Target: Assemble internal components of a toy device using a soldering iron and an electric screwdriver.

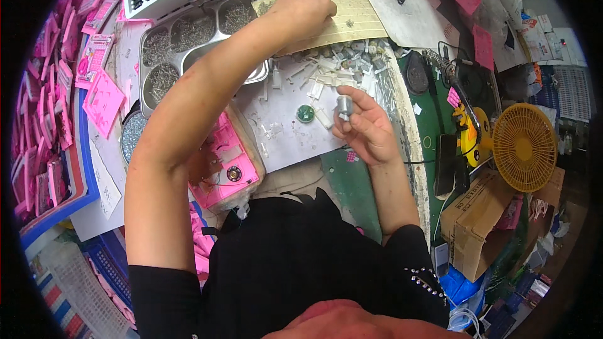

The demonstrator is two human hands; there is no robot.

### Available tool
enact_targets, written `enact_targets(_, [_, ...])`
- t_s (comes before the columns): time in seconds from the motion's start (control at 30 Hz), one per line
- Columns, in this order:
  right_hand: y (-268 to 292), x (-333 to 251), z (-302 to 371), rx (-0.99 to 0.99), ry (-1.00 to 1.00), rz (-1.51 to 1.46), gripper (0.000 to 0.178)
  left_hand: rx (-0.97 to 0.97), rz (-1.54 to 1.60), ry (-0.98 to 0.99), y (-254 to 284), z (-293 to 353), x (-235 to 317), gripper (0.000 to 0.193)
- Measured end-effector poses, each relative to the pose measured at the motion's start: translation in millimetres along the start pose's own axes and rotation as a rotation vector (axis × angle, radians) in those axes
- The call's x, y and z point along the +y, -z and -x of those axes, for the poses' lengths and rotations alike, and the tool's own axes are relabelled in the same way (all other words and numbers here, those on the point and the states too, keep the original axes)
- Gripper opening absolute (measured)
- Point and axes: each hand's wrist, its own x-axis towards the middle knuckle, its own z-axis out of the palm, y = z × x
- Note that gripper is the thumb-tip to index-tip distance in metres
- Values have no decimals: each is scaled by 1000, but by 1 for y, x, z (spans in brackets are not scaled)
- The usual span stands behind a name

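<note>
My right hand (373,132) is raised over the white work surface and pinches a small silver cylindrical motor (345,106) between thumb and fingers. A round green part (305,113) lies just left of it. Stretched out to the far side, my left hand (304,14) rests over a yellowish lined sheet (361,22) with its fingers curled in. What those fingers hold, if anything, is hidden. Below my left forearm sits an open pink plastic housing (223,172) with wires and a round black part. Loose white plastic pieces and small motors (361,59) are heaped beyond my right hand.
A metal tray (179,56) holds small metal parts in several compartments. Stacked pink casings (47,119) fill the left side. At the right stand a soldering iron (449,69) in its coiled holder, a yellow fan (522,147) and a cardboard box (471,220).
</note>
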Motion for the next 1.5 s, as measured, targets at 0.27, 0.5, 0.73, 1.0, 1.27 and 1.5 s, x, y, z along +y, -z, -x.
enact_targets(0.27, [4, -8, 11, 147, 32, 463, 48, -139, -227, 0, -10, -4, 9, 22])
enact_targets(0.5, [-10, 3, -20, 62, 81, 1467, 36, 229, 144, 17, 20, 42, 22, 12])
enact_targets(0.73, [-2, -8, -45, -165, -6, 1641, 39, 81, 683, 341, 99, 176, 38, 13])
enact_targets(1.0, [-10, -20, -62, -305, -134, 1684, 40, 214, 1209, 780, 85, 281, 62, 10])
enact_targets(1.27, [-5, -9, -62, -397, 161, 1860, 36, 270, 1254, 823, 69, 306, 88, 11])
enact_targets(1.5, [-21, -17, -65, -378, -154, 1749, 38, 404, 1243, 766, 63, 304, 101, 8])
